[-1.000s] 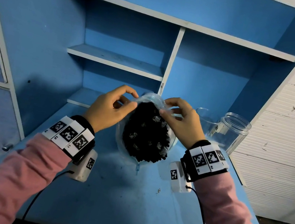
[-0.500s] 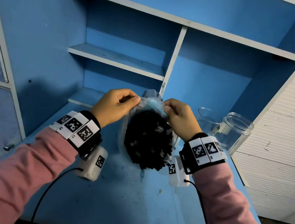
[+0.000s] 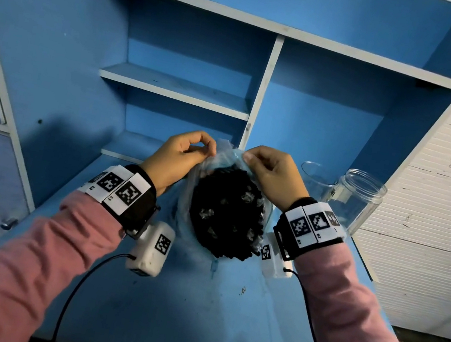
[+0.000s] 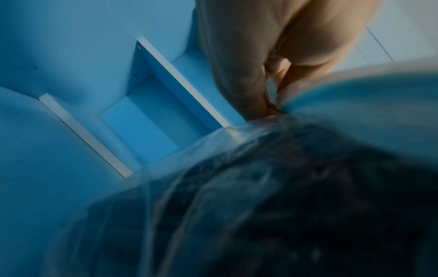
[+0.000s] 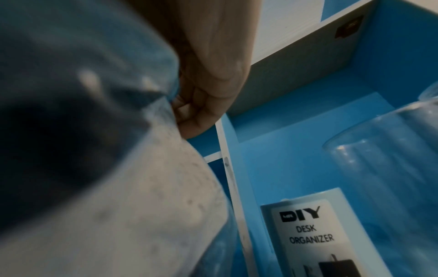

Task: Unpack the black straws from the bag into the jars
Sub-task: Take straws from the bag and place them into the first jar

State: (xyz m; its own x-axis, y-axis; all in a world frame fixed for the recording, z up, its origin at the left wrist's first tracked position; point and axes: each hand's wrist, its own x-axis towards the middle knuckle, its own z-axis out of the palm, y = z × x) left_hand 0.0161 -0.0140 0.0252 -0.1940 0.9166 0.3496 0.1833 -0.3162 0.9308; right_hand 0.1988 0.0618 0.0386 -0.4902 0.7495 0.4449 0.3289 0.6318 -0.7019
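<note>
Desk (image 3: 158, 303): broad, flat, painted blue, scuffed and speckled, spread out under both hands.
Shelves (image 3: 176, 90): blue boards with pale edges, up beyond the hands.
Bag (image 3: 187, 209): thin, clear, crinkly plastic, standing on the desk between the two hands, its mouth gathered at the fingertips.
Black straws (image 3: 226, 213): a dense, round, matte bundle packed inside the bag, end-on, just below the pinching fingers.
Jars (image 3: 359, 200): two clear, smooth, round plastic ones, open-topped, just off to the right of the right hand; the nearer carries a white label.
Left hand (image 3: 176, 159): fingers and thumb curled, pinching the bag's left rim.
Right hand (image 3: 273, 173): curled the same way, pinching the right rim.
Since a second ago: the hands have closed in and the bag's mouth is narrower; half a second back they stood much as now, and the straws stay inside.
</note>
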